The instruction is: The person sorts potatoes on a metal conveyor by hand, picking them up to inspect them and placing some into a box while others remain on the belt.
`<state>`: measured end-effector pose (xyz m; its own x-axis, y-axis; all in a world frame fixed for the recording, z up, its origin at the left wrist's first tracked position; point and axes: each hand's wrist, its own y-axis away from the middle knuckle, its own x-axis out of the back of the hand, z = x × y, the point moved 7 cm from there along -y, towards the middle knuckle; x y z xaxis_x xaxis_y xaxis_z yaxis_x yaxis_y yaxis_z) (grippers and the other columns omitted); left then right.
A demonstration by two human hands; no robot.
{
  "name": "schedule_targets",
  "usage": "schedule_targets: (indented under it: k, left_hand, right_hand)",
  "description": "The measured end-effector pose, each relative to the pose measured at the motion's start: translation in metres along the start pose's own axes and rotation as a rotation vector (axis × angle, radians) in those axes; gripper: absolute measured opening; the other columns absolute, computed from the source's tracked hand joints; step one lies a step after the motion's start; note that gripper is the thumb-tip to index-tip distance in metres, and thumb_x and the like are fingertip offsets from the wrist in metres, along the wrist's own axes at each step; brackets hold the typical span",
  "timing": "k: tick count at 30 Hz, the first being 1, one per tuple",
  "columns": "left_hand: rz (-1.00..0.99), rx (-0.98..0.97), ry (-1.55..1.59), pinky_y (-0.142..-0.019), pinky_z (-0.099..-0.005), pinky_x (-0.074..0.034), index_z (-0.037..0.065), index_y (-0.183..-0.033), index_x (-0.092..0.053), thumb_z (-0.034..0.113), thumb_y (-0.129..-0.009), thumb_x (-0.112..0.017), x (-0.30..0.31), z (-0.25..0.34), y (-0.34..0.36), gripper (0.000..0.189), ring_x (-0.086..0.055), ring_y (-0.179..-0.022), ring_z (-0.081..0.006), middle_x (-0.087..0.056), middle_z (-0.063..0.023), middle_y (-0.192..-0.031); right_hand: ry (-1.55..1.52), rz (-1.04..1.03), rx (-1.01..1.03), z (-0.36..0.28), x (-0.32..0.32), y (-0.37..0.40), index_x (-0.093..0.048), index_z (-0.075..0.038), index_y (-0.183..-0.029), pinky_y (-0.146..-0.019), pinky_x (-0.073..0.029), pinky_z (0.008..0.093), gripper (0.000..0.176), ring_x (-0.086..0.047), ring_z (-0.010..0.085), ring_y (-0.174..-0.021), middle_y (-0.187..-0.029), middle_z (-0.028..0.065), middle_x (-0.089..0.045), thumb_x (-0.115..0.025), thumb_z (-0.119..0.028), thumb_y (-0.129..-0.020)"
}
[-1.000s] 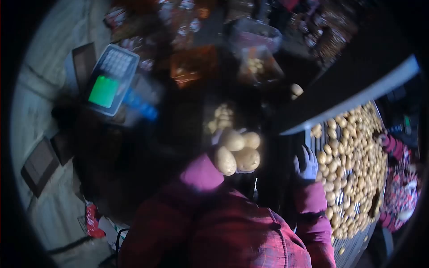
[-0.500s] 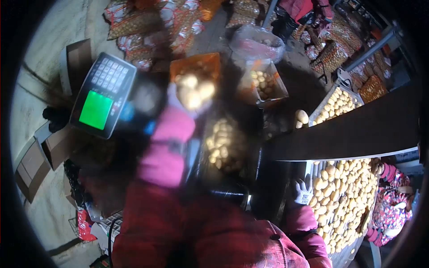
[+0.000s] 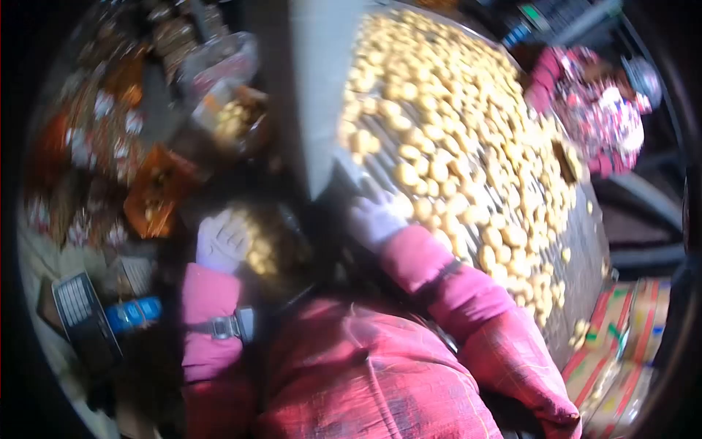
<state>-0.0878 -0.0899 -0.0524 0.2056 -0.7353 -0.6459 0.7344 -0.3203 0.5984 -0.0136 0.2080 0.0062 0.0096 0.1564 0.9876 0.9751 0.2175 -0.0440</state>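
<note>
Head camera: left hand [image 3: 223,240], fingers spread and released, rests against a tub of potatoes [image 3: 272,252]; right hand [image 3: 374,217], grip too blurred to tell, touches the sorting table [image 3: 585,241] ahead

Single head view — looks steeply down, close over own arms, fisheye.

The left hand [image 3: 221,240], in a pale glove, was held out in front with its fingers loosely spread, the forearm straight. The right hand [image 3: 373,216], also gloved, was extended forward, elbow bent; its grip was blurred.
</note>
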Motion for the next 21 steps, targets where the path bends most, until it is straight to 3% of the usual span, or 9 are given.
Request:
schedule_targets:
  k: [3, 5, 6, 9, 11, 13, 15, 17, 21]
  left_hand:
    - [-0.929, 0.338, 0.147, -0.074, -0.0366, -0.047, 0.009, -0.122, -0.051, 0.041, -0.094, -0.041, -0.087, -0.048, -0.012, 0.043, -0.056, -0.085, -0.0262, -0.059, -0.0110, -0.099]
    - [-0.194, 0.054, -0.472, -0.078, -0.0369, -0.047, 0.008, -0.121, -0.051, 0.039, -0.094, -0.041, -0.110, -0.064, 0.000, 0.042, -0.057, -0.088, -0.0271, -0.059, -0.0122, -0.103]
    - [-0.200, 0.072, -0.498, -0.078, -0.0369, -0.047, 0.008, -0.121, -0.051, 0.039, -0.094, -0.041, -0.133, -0.079, 0.011, 0.042, -0.057, -0.088, -0.0271, -0.059, -0.0122, -0.103]
    - [-0.390, -0.057, -0.875, -0.084, -0.0375, -0.047, 0.005, -0.119, -0.053, 0.033, -0.093, -0.044, -0.191, -0.132, 0.020, 0.038, -0.058, -0.096, -0.0267, -0.059, -0.0132, -0.109]
    - [-0.748, -0.699, -1.389, -0.087, -0.0382, -0.046, 0.003, -0.118, -0.055, 0.026, -0.089, -0.053, -0.231, -0.163, 0.043, 0.037, -0.057, -0.103, -0.0297, -0.057, -0.0155, -0.115]
    - [-1.005, -1.039, -1.651, -0.091, -0.0403, -0.043, 0.001, -0.115, -0.056, 0.023, -0.082, -0.060, -0.259, -0.199, 0.065, 0.040, -0.055, -0.106, -0.0329, -0.056, -0.0172, -0.116]
    - [-1.048, -0.984, -1.869, -0.098, -0.0486, -0.033, 0.007, -0.121, -0.053, 0.028, -0.076, -0.064, -0.268, -0.232, 0.073, 0.051, -0.043, -0.119, -0.0392, -0.048, -0.0202, -0.126]
    - [-1.098, -1.044, -1.929, -0.100, -0.0521, -0.030, 0.011, -0.129, -0.048, 0.035, -0.074, -0.065, -0.283, -0.254, 0.069, 0.063, -0.038, -0.123, -0.0418, -0.041, -0.0215, -0.133]
    - [-1.092, -0.884, -2.207, -0.106, -0.0533, -0.019, 0.014, -0.137, -0.040, 0.051, -0.070, -0.067, -0.319, -0.286, 0.029, 0.081, -0.024, -0.133, -0.0415, -0.031, -0.0238, -0.141]
  right_hand:
    - [-0.164, 0.120, 0.009, -0.001, 0.020, 0.010, -0.062, -0.015, -0.108, -0.097, -0.035, 0.0494, 0.034, -0.036, 0.0341, -0.126, -0.118, 0.0063, -0.055, -0.060, -0.032, -0.078]
    - [-0.278, 0.263, 0.004, 0.001, 0.039, 0.035, -0.061, -0.012, -0.109, -0.095, -0.037, 0.0454, 0.035, -0.044, 0.0313, -0.119, -0.117, 0.0087, -0.056, -0.059, -0.029, -0.080]
    - [-0.308, 0.300, -0.024, 0.007, 0.045, 0.054, -0.060, -0.011, -0.109, -0.094, -0.038, 0.0451, 0.034, -0.046, 0.0315, -0.116, -0.116, 0.0094, -0.056, -0.059, -0.028, -0.080]
    - [-0.338, 0.363, -0.163, 0.045, 0.081, 0.123, -0.059, -0.009, -0.109, -0.090, -0.041, 0.0435, 0.036, -0.051, 0.0334, -0.106, -0.112, 0.0143, -0.055, -0.061, -0.024, -0.077]
    - [-0.141, 0.366, -0.300, 0.086, 0.081, 0.185, -0.058, -0.008, -0.111, -0.088, -0.042, 0.0443, 0.039, -0.052, 0.0353, -0.104, -0.113, 0.0169, -0.055, -0.061, -0.024, -0.076]
    - [-0.143, 0.395, -0.585, 0.121, 0.104, 0.245, -0.058, -0.008, -0.114, -0.090, -0.042, 0.0452, 0.043, -0.051, 0.0364, -0.107, -0.116, 0.0180, -0.054, -0.062, -0.025, -0.075]
    - [0.091, 0.379, -0.739, 0.141, 0.102, 0.299, -0.057, -0.009, -0.119, -0.093, -0.039, 0.0483, 0.050, -0.049, 0.0373, -0.111, -0.122, 0.0179, -0.052, -0.064, -0.028, -0.074]
    - [0.037, 0.320, -0.861, 0.155, 0.087, 0.334, -0.052, -0.013, -0.127, -0.097, -0.035, 0.0506, 0.065, -0.043, 0.0400, -0.118, -0.130, 0.0176, -0.047, -0.068, -0.037, -0.069]
    - [0.046, 0.101, -0.880, 0.169, 0.064, 0.312, -0.037, -0.020, -0.139, -0.104, -0.025, 0.0557, 0.091, -0.023, 0.0423, -0.133, -0.144, 0.0161, -0.029, -0.071, -0.053, -0.061]
